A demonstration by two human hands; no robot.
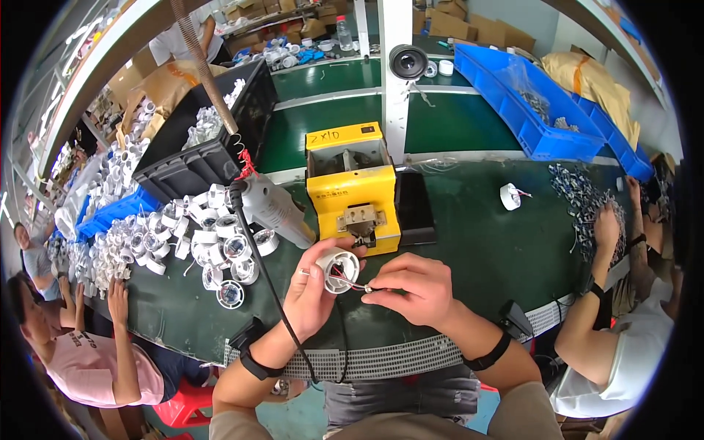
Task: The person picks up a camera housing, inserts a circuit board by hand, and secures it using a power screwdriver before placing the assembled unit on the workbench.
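My left hand (311,296) is wrapped round a small white cylindrical housing (343,258), its opening tilted toward me. Thin red and white wires (346,282) come out of that opening. Their far end, with a small metallic-looking piece (368,289), is pinched between the thumb and fingers of my right hand (419,290); its exact kind is too small to tell. Just beyond both hands stands a yellow bench machine (353,182) with a metal fixture (361,218) on its front. A grey hanging power tool (275,211) is left of the machine, its black cable passing over my left forearm.
White ring-shaped parts (220,249) are heaped to the left, beside a black crate (198,158). Blue bins (521,110) stand far right. One white housing with wires (511,196) and a pile of small wired parts (587,202) lie right. Co-workers' arms (587,315) reach in from both sides.
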